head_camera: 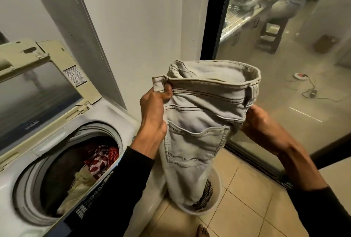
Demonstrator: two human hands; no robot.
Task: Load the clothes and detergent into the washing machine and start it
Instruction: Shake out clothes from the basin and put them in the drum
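I hold up a pair of light grey jeans [199,122] by the waistband, right of the washing machine [121,122]. My left hand [153,111] pinches the waistband's left end. My right hand [264,128] grips the jeans' right side below the waistband. The legs hang down into a white basket [214,204] on the floor, where a dark checked garment [206,195] also lies. The top-loading machine stands at the left with its lid [38,88] raised. In its drum lie a red-and-white cloth [102,160] and a cream cloth [79,185]. No detergent is in view.
A glass sliding door [284,84] stands to the right; behind it a person sits on a stool at a counter. The machine's dark control panel [98,195] runs along its near edge. Beige floor tiles [247,208] lie below, and a bare foot [203,232] shows at the bottom.
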